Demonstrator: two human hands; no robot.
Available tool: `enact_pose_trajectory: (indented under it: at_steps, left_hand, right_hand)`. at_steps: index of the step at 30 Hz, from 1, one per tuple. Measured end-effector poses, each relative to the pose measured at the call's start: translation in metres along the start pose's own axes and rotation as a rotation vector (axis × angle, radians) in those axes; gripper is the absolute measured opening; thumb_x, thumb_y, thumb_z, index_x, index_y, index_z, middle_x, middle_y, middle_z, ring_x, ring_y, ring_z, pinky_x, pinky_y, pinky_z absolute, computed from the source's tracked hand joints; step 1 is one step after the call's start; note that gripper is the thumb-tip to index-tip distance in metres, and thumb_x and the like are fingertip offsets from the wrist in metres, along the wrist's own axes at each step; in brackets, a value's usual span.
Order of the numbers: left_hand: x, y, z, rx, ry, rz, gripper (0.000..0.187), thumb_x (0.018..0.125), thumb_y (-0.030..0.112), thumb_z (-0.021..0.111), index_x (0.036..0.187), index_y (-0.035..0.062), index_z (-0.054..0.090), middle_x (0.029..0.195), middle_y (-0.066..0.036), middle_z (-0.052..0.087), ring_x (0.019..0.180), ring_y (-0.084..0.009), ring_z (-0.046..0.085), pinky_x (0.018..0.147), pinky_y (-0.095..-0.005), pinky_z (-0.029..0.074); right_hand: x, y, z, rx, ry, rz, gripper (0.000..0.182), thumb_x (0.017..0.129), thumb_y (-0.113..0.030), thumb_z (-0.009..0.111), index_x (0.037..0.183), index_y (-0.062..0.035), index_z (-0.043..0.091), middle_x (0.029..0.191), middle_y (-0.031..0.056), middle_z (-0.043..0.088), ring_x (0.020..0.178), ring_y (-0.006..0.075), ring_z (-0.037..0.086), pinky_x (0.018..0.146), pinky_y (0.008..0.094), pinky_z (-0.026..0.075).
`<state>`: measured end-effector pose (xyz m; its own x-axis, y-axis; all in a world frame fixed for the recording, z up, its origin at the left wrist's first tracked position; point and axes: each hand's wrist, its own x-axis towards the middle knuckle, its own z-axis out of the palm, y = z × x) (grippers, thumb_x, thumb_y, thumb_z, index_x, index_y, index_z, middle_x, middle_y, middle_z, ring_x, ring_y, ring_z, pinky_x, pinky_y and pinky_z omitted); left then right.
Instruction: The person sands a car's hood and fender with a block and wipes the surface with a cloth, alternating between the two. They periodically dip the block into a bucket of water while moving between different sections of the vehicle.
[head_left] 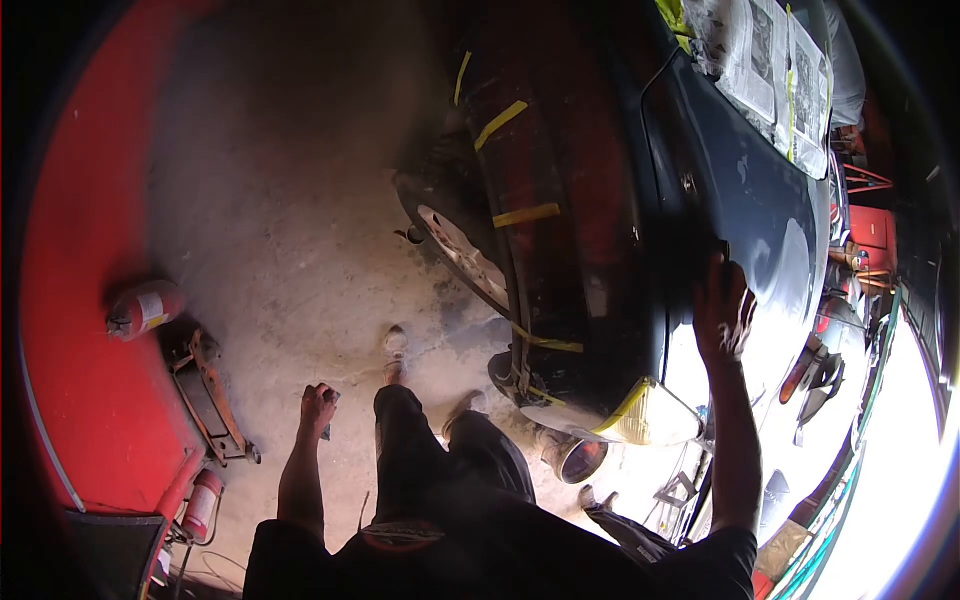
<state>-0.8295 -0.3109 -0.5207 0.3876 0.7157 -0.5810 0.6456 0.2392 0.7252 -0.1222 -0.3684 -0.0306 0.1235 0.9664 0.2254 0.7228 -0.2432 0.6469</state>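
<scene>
A dark car body [740, 150] fills the right half of the head view, with strips of yellow tape [527, 215] along its side. My right hand [722, 308] lies on its upper panel, over a small dark object at the fingertips that is too dim to name. My left hand [319, 408] hangs over the floor, closed around a small dark item that I cannot make out. Newspaper sheets [775, 75] cover part of the car at the top right. Yellow tape and film cover the lamp [642, 415] at the near corner.
A red surface [90, 400] runs down the left, with fire extinguishers [203, 500] and a rusty metal part [208, 395] beside it. A round metal container [582, 461] stands below the car corner. Another person's leg [630, 530] shows near it.
</scene>
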Motion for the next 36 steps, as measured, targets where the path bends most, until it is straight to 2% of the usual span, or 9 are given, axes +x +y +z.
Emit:
enact_pose_trajectory:
  at_steps: [2,3,5,7,13,20,26,32,36]
  left_hand:
    - [-0.008,0.009,-0.013,0.484,0.051,0.003,0.012,0.092,0.018,0.073,0.101,0.0114,0.070,0.092,-0.021,0.064,0.084,-0.0368,0.067,0.078,-0.0470,0.056]
    - [-0.010,0.015,-0.021,0.481,-0.011,-0.029,0.018,0.093,0.026,0.072,0.103,0.0107,0.071,0.096,-0.024,0.064,0.085,-0.0409,0.068,0.079,-0.0486,0.056]
    - [-0.003,0.014,-0.025,0.520,0.020,-0.064,0.019,0.095,0.027,0.070,0.104,0.0104,0.071,0.098,-0.025,0.064,0.088,-0.0422,0.069,0.078,-0.0496,0.057]
    - [0.000,0.022,-0.028,0.486,0.056,-0.060,0.018,0.096,0.026,0.069,0.102,0.0102,0.072,0.100,-0.027,0.064,0.090,-0.0434,0.069,0.077,-0.0515,0.057]
    - [0.011,0.044,-0.012,0.515,0.059,0.013,0.015,0.095,0.025,0.069,0.100,0.0109,0.073,0.097,-0.027,0.063,0.088,-0.0447,0.068,0.074,-0.0526,0.057]
    - [0.000,0.065,-0.006,0.529,0.008,0.073,0.010,0.090,0.016,0.067,0.096,0.0096,0.072,0.095,-0.027,0.062,0.085,-0.0425,0.068,0.075,-0.0504,0.056]
    - [-0.010,0.068,-0.002,0.537,0.034,0.049,0.009,0.091,0.016,0.066,0.095,0.0096,0.072,0.090,-0.026,0.062,0.085,-0.0433,0.068,0.075,-0.0501,0.056]
    - [-0.016,0.053,-0.006,0.587,-0.022,-0.019,0.013,0.092,0.021,0.068,0.096,0.0094,0.074,0.095,-0.028,0.065,0.088,-0.0441,0.070,0.075,-0.0499,0.057]
    - [-0.009,0.032,-0.005,0.536,-0.036,-0.103,0.014,0.091,0.020,0.069,0.096,0.0082,0.074,0.097,-0.028,0.066,0.089,-0.0430,0.070,0.075,-0.0493,0.056]
  right_hand:
    - [0.033,-0.008,0.001,0.002,0.030,0.004,0.063,0.099,-0.026,0.067,0.158,-0.0123,0.049,0.133,0.0169,0.058,0.105,0.0318,0.064,0.089,0.0477,0.051]
    - [0.068,-0.023,-0.003,0.064,-0.144,0.099,0.070,0.095,-0.018,0.069,0.161,-0.0177,0.045,0.144,0.0201,0.049,0.114,0.0392,0.060,0.099,0.0537,0.049]
    - [0.141,-0.037,0.013,-0.004,0.086,-0.016,0.067,0.096,-0.016,0.062,0.160,-0.0182,0.043,0.138,0.0194,0.050,0.112,0.0399,0.059,0.098,0.0538,0.049]
    - [0.197,-0.052,0.010,0.046,0.085,0.001,0.066,0.095,-0.017,0.062,0.158,-0.0206,0.045,0.137,0.0191,0.051,0.108,0.0382,0.059,0.094,0.0526,0.050]
    - [0.088,-0.025,0.012,0.013,0.146,-0.004,0.069,0.095,-0.021,0.067,0.160,-0.0196,0.045,0.136,0.0172,0.052,0.098,0.0347,0.062,0.088,0.0485,0.053]
    - [0.199,-0.051,0.023,-0.075,0.131,-0.047,0.072,0.096,-0.017,0.061,0.164,-0.0208,0.037,0.135,0.0188,0.052,0.105,0.0356,0.059,0.091,0.0494,0.051]
    - [0.115,-0.033,0.013,-0.006,0.046,0.022,0.071,0.096,-0.015,0.060,0.162,-0.0212,0.036,0.134,0.0206,0.051,0.104,0.0371,0.060,0.090,0.0506,0.052]
    - [0.197,-0.050,0.021,-0.089,0.137,-0.057,0.067,0.095,-0.015,0.061,0.160,-0.0204,0.042,0.132,0.0199,0.052,0.101,0.0378,0.060,0.091,0.0520,0.051]
    - [0.180,-0.050,0.007,0.052,0.096,-0.008,0.068,0.093,-0.012,0.066,0.158,-0.0182,0.046,0.135,0.0197,0.051,0.106,0.0387,0.060,0.093,0.0542,0.051]
